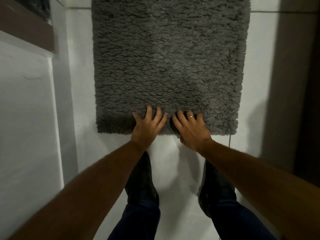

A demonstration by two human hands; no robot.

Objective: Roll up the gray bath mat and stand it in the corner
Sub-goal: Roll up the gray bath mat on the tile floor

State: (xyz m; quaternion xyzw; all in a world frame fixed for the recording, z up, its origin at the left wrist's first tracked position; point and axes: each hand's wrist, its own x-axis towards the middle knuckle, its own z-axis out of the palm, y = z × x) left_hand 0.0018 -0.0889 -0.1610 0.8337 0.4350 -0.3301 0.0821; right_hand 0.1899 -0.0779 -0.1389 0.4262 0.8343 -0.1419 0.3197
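**Mat flat on floor, both hands at near edge**

White tiled floor (173,161) fills the frame between a white wall on the left and a darker vertical surface on the right (door or frame — cannot tell which).

Gray bath mat (169,66) lying flat and unrolled on the tiles, long axis running away from the camera, far end cut off by the top of the frame. Shaggy pile, near edge straight, no curl visible at the outer corners.

Two bare forearms reaching forward and down from the lower corners of the frame.

Dark trouser legs and dark shoes (142,184) planted on the tile just short of the mat's near edge, apart from each other.

Left hand (149,125) palm down on the mat's near edge, fingers spread and sunk into the pile.

Right hand (190,129) just beside it, likewise palm down with fingers splayed — thumb tucked toward the edge underside, grip there hidden.

Ring (190,116) on one finger of the right hand.
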